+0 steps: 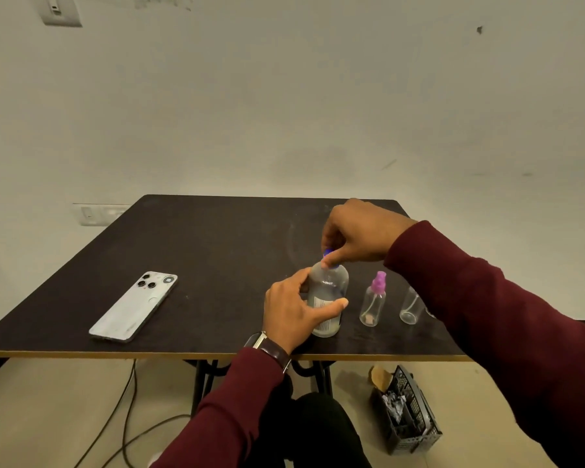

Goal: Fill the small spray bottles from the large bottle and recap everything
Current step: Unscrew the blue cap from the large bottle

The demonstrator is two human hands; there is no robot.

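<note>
The large bottle [327, 298] is gripped round its body by the left hand [296, 310], while its blue cap [328, 254] is pinched by the right hand [355, 234]. The bottle should be kept upright and pressed to the table [217, 251] while the cap is turned. Two small bottles [374, 304] are stood at 3 o'clock.

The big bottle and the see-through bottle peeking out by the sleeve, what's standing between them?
A small spray bottle with a pink top stands between the big bottle and the half-hidden bottle, in the head view.

Probably a home: bare wall [284, 96], table [200, 248], floor bin [409, 417].
</note>
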